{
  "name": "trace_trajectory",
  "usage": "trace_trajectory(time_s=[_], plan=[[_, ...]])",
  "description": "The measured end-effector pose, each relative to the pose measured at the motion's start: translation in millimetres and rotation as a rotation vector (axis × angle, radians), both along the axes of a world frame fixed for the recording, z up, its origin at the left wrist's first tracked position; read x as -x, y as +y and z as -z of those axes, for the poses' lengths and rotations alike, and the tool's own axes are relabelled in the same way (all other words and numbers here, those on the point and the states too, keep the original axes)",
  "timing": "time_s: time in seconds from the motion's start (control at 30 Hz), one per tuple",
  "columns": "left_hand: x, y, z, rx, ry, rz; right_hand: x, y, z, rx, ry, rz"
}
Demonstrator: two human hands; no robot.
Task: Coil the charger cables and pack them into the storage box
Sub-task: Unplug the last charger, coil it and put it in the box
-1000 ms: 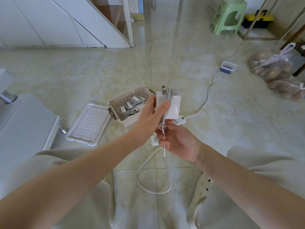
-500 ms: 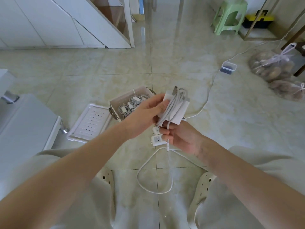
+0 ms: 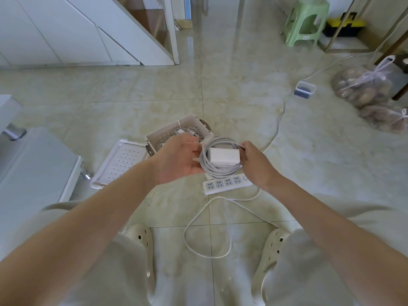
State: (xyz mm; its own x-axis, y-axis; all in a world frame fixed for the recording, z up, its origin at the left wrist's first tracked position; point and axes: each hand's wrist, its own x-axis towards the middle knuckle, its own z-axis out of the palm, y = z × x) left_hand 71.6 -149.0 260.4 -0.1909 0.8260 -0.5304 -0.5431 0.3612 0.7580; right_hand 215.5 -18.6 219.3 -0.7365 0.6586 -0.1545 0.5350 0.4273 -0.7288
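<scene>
A white charger brick wrapped in its grey coiled cable is held between both hands, just in front of the white storage box. My left hand supports the coil from the left, palm up, fingers under it. My right hand pinches the cable at the coil's right side. Inside the box lie several other coiled white cables, partly hidden by my left hand.
The box's perforated white lid lies on the floor to its left. A white power strip sits below the hands, its cord looping between my shoes. A small clear container, bagged goods and a green stool stand far right.
The charger has turned flat, its cable now wound fully around it. Both hands moved up and apart; the right hand shifted from under the brick to its right side.
</scene>
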Motion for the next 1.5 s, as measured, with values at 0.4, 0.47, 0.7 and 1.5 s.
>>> trace_trajectory(time_s=[0.4,0.47,0.7,1.5], plan=[[-23,9,28,0.096,0.481,0.002,-2,3,13,-0.125,0.066,-0.194],[-17,10,29,0.07,0.426,-0.071,-5,3,13,-0.142,0.091,-0.239],[2,8,28,0.067,0.314,-0.32,-10,-1,28,-0.488,0.062,-0.426],[-16,16,37,-0.032,0.215,-0.357,11,-17,18,1.166,0.343,0.473]])
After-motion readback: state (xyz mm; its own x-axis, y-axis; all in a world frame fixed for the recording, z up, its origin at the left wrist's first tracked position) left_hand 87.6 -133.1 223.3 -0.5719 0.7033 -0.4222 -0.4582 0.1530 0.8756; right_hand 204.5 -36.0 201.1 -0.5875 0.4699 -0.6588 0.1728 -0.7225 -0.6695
